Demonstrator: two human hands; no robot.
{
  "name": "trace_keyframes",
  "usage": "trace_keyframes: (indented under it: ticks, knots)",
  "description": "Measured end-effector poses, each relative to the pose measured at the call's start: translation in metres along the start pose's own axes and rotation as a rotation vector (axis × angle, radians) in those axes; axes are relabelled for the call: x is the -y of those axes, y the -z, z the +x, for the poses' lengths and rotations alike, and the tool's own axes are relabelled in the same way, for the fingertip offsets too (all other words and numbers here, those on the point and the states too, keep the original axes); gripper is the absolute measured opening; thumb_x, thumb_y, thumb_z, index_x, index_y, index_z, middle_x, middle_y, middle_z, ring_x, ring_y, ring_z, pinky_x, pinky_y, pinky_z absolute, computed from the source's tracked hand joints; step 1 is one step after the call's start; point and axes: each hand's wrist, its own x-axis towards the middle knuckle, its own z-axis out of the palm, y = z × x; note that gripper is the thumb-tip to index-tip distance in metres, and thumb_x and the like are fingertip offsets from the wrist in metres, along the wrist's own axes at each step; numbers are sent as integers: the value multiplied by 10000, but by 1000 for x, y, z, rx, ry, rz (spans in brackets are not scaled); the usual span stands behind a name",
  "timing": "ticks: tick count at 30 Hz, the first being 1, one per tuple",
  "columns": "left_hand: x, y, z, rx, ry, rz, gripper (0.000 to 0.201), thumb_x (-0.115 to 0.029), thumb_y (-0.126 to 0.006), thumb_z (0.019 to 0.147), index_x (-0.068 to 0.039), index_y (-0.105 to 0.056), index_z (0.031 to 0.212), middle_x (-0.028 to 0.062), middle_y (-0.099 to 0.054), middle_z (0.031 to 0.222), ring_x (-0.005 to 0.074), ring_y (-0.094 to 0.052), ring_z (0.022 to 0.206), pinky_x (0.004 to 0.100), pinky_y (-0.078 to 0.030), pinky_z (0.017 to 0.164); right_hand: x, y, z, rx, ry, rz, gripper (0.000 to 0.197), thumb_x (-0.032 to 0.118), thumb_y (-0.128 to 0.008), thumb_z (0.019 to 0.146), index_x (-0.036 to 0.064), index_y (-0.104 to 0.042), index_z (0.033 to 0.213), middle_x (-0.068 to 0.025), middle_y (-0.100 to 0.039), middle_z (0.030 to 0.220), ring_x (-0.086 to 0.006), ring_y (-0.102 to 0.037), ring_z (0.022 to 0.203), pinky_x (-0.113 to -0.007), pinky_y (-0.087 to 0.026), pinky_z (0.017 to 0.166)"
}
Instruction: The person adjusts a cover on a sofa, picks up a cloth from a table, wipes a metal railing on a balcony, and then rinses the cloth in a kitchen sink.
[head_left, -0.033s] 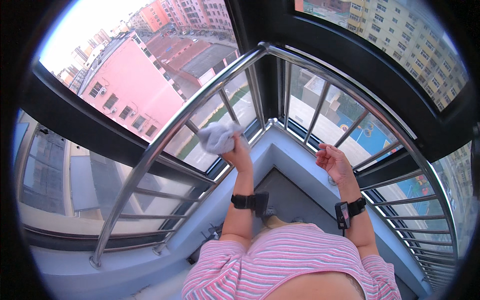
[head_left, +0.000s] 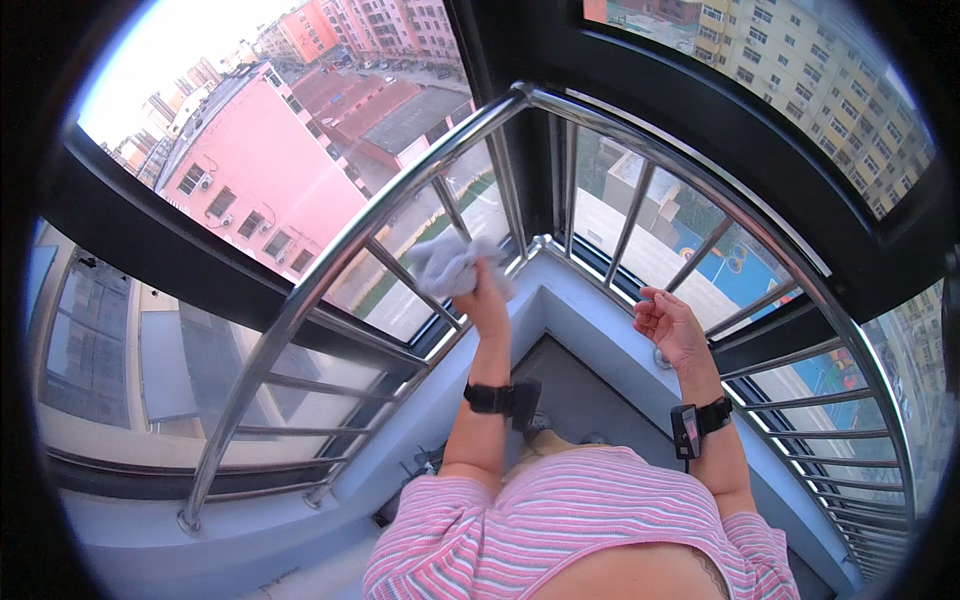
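Observation:
My left hand (head_left: 483, 303) is closed on a bunched pale grey cloth (head_left: 448, 268), held up beside the upright bars of the left run of railing. The cloth hides some of the bars behind it; I cannot tell whether it touches them. To the right, my right hand (head_left: 668, 326) is raised near the other run's bars, its fingers loosely curled and apart from the thumb, with nothing in it. The shiny metal railing (head_left: 400, 188) meets in a corner (head_left: 522, 92) ahead of me.
A white ledge (head_left: 590, 310) runs under the railing on both sides. Dark window frames (head_left: 540, 180) and glass stand behind the bars. Grey floor (head_left: 570, 385) lies in the corner below. Several small items lie low on the left. Pink buildings (head_left: 280, 160) show outside.
My left hand and the cloth have shifted slightly to the right, and the cloth spreads a little differently. My right hand stays almost in place.

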Motion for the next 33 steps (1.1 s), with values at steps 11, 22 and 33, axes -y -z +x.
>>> trace_keyframes:
  ticks: [11,22,33]
  knots:
    - [-53,-149,43,583,615,-836,331,-308,-477,811,-91,-437,1058,58,-480,1043,193,-455,969,339,-343,854,18,79,-49,-116,125,94,225,156,-430,820,-9,-504,955,-108,-589,772,-175,-572,661,-290,-470,621]
    - [-92,-201,-5,584,809,-915,531,-397,-387,833,-41,-258,1205,112,-351,1174,227,-349,1073,337,-270,923,27,89,-56,-204,240,114,222,139,-440,811,-2,-512,966,-98,-594,761,-168,-569,665,-284,-463,634]
    - [-74,-193,-11,886,838,-863,430,-326,-381,852,-43,-323,1170,100,-400,1155,208,-364,1085,343,-263,936,26,73,-54,-187,269,119,243,162,-429,818,-2,-489,987,-97,-580,791,-163,-557,678,-276,-456,634]
